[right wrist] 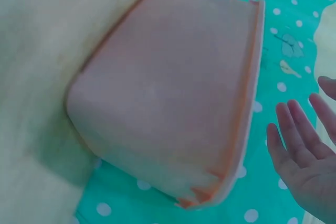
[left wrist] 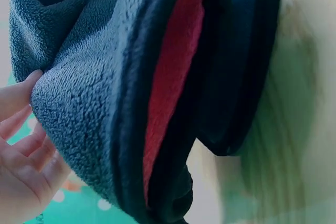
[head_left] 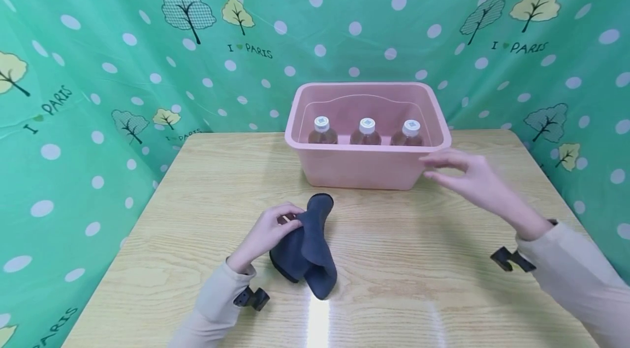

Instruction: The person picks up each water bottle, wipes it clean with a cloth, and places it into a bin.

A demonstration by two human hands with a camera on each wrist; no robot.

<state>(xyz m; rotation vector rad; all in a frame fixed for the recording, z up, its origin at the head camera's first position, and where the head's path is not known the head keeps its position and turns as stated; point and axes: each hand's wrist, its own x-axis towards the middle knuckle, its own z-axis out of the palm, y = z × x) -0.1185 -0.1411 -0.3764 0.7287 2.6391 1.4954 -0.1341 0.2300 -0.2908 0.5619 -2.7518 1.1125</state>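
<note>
My left hand [head_left: 267,232] pinches a dark blue-grey fleecy cloth [head_left: 307,252] between thumb and fingers, at the front middle of the table. The cloth hangs in folds, and in the left wrist view a red inner side [left wrist: 170,87] shows between its dark bound edges. A pink plastic bin [head_left: 356,167] stands at the back of the table. Beside its front right corner is my right hand [head_left: 470,175], fingers loosely extended and holding nothing. In the right wrist view, that hand [right wrist: 310,161] is apart from the bin's rim.
Three bottles with white caps stand in a row inside the bin: a left bottle [head_left: 322,132], a middle one [head_left: 366,133] and a right one [head_left: 409,134]. Their lower parts are hidden by its front wall. A green dotted curtain [head_left: 315,19] hangs behind the wooden table [head_left: 197,200].
</note>
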